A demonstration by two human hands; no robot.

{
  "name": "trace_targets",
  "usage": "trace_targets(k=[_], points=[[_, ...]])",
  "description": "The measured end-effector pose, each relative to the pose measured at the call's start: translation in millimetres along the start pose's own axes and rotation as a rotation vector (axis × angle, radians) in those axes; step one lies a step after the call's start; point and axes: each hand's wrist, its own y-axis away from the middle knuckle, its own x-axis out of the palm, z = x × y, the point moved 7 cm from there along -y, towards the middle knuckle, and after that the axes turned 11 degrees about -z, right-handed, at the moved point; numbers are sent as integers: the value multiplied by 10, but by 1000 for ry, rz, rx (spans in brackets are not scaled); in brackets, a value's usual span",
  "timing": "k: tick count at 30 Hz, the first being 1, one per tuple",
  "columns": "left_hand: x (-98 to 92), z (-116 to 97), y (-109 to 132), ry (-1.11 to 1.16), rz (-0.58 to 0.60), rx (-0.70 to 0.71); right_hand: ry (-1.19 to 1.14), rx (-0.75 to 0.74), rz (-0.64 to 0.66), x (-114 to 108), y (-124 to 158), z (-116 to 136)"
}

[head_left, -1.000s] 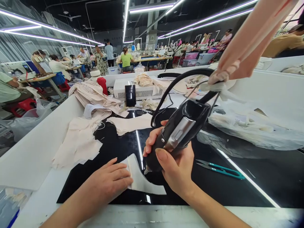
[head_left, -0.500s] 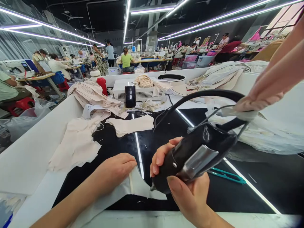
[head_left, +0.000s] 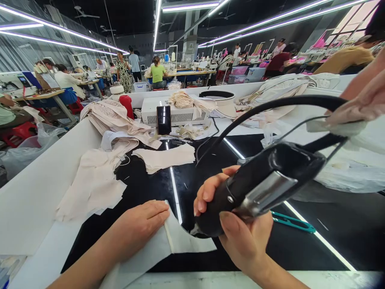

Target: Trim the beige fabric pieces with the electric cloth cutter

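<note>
My right hand [head_left: 237,233] is wrapped around a black handheld power tool [head_left: 264,180] with a silver lever and a thick black cable. Its small metal tip points down and left, close to the curved edge of a white fabric piece [head_left: 192,243]. My left hand [head_left: 144,220] lies flat on that fabric, fingers stretched out together beside a narrow raised seam; its thumb is hidden. At the upper right another person's hand [head_left: 345,112], with pale material around it, is at the cable.
Cream fabric pieces [head_left: 90,180] lie left, and a small stack [head_left: 165,156] lies ahead on the black tabletop [head_left: 339,216]. Teal thread snips [head_left: 293,221] rest right. Behind stand a phone [head_left: 164,120] and a white vented box [head_left: 150,110]. White side walls [head_left: 36,212] border the table.
The tool and my right hand have shifted a little right, the tool's rear end most. The other person's hand has moved right. My left hand has slid slightly left on the fabric.
</note>
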Motion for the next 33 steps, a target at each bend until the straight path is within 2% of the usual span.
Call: trace_targets(k=[6, 11, 20, 29, 33], points=[[32, 14, 14, 35, 4, -12, -28, -13, -68, 173, -223, -251], [-9, -4, -24, 71, -12, -33, -21, -8, -60, 286, -307, -412], [39, 27, 16, 87, 59, -77, 1, -29, -57, 292, -288, -433], [-12, 1, -24, 75, -4, -33, 74, 30, -97, 289, -270, -460], [1, 8, -18, 56, 13, -31, 32, 12, -77, 279, -257, -407]])
